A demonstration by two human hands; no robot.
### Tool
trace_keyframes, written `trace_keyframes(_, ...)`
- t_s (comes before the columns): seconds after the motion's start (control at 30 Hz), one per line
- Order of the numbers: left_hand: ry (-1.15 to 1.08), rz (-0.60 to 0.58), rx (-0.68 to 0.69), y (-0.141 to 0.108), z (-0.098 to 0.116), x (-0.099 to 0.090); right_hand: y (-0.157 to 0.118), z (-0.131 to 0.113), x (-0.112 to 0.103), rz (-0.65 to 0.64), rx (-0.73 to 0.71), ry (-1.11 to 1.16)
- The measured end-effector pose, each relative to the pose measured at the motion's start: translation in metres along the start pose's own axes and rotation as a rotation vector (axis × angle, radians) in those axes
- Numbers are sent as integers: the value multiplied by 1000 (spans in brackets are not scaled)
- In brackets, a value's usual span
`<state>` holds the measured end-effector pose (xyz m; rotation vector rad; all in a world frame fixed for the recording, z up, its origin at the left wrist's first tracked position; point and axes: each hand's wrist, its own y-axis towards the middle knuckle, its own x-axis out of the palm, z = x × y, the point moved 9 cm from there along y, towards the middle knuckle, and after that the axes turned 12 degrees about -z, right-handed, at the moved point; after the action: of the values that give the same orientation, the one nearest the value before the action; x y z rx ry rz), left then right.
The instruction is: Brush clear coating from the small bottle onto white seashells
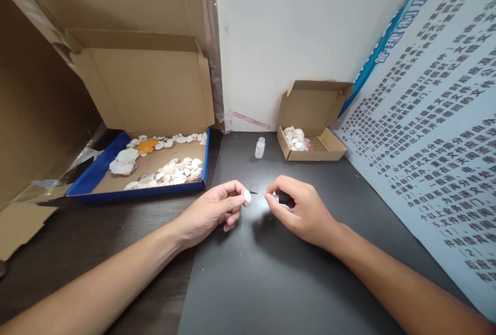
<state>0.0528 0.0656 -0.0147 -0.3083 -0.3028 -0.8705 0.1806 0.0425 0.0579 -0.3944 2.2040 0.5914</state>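
Observation:
Between the thumb and fingertips of my left hand (221, 204) is a small white seashell (247, 198). My right hand (300, 208) is closed around a black cap with a brush (284, 198). The thin dark brush tip (253, 193) points left and lies close to the shell; whether they touch I cannot tell. Beyond both hands, a small clear bottle (260, 148) with a white label stands upright on the dark mat (248, 283), its neck uncapped.
At the left, an open blue-edged cardboard box (139, 194) holds many white shells and an orange one. A smaller open cardboard box (315, 156) with shells stands at the back right. A white panel (287, 30) rises behind, and a printed poster (434, 133) leans at the right.

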Motion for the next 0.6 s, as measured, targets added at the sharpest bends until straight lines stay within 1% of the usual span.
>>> trace_keyframes(0.1,20,-12,-1,0,-1,0,0,-1,-2,16,-17,14)
trace_keyframes(0.2,56,-6,-1,0,-2,-1,0,-4,2,-28,-52,20)
trace_keyframes(0.27,93,-10,-2,0,-2,-1,1,-3,3,-35,-35,2)
trace_keyframes(0.37,137,-17,-5,1,-2,-1,0,0,0,-1,-3,-6)
trace_keyframes(0.53,174,-19,-22,0,-3,-2,0,-5,3,-40,-52,24)
trace_keyframes(0.6,190,-15,-28,0,-3,-2,0,-3,3,-38,-35,11)
